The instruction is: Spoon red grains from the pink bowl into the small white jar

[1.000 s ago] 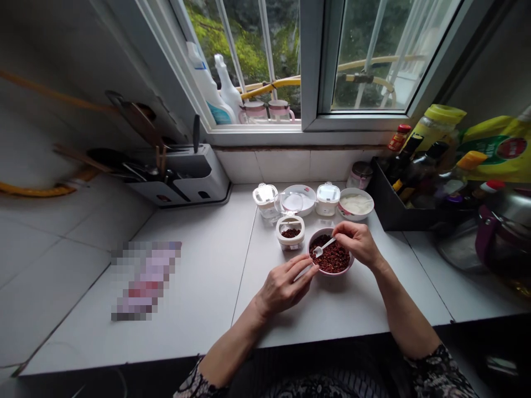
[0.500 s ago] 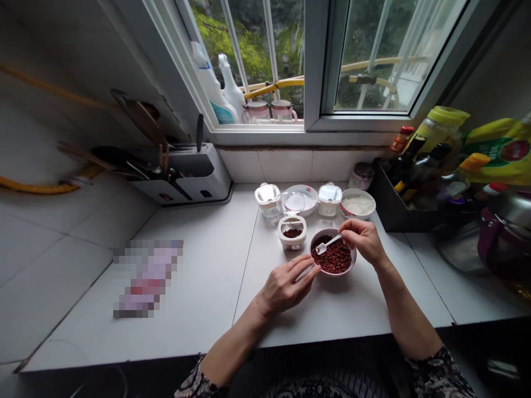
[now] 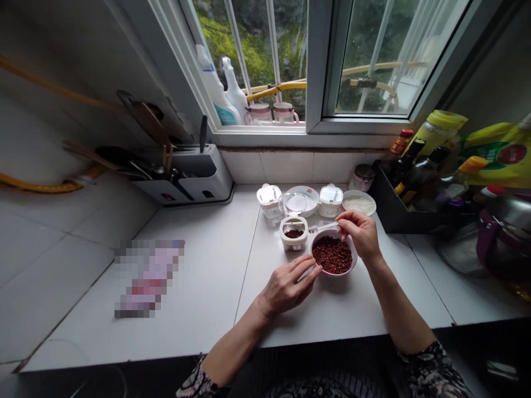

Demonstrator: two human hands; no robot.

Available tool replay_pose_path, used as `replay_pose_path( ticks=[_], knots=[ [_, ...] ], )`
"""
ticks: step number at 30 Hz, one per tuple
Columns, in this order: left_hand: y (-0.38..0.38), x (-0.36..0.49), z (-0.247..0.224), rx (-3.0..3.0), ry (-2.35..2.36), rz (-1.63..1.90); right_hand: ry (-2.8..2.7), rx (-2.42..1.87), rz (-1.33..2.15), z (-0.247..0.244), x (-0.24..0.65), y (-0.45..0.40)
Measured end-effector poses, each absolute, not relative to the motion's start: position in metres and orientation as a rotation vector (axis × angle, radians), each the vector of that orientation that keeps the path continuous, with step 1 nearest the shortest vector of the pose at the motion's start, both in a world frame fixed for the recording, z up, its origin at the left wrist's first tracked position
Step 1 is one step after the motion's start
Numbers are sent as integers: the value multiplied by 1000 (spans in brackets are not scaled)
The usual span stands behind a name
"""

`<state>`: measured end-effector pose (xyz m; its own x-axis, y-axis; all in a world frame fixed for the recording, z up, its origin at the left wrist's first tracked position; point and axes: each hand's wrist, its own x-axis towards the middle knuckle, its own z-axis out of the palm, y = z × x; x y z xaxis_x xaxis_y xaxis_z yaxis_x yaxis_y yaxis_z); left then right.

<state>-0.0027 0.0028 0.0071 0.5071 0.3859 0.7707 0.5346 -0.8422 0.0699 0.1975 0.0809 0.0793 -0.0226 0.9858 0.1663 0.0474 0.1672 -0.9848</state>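
Note:
A pink-rimmed bowl (image 3: 354, 264) full of dried red-brown peppercorns (image 3: 332, 254) stands on the counter. My left hand (image 3: 288, 284) holds the bowl's left rim at its fingertips, fingers fairly straight. Above the bowl's far side, my right hand (image 3: 359, 235) pinches the handle of a small white spoon (image 3: 326, 226). The spoon points left, its head beside the right side of a small square seasoning jar (image 3: 294, 241). That jar's lid is raised and some peppercorns lie inside. Whether the spoon carries any peppercorns is too small to tell.
Behind stand two white-lidded jars (image 3: 269, 202) (image 3: 331, 202), a white dish (image 3: 309, 202) and a bowl of white grains (image 3: 359, 204). A utensil rack (image 3: 199, 177) is at back left. A black bottle tray (image 3: 398, 215) and a steel pot (image 3: 468, 243) sit right.
My right hand has lifted the spoon out over the bowl's far rim, up and left toward the open jar. My left hand has stayed at the bowl's rim.

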Motion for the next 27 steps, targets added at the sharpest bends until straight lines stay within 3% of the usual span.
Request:
replay_pose_path(
  ticks=[13, 19, 22, 27],
  knots=[
    [3, -2, 7, -2541, -778, -1249, -2003, -768, 246, 64, 176, 61],
    [3, -3, 7, -2562, -796, -1250, -1606, -1092, 563, 71, 210, 70],
    [2, -3, 6, -2571, -793, -1246, -1569, -1169, 817, 72, 230, 77],
    [2, -5, 2, -2593, -813, -1241, -1677, -1224, 894, 73, 239, 80]
  ],
)
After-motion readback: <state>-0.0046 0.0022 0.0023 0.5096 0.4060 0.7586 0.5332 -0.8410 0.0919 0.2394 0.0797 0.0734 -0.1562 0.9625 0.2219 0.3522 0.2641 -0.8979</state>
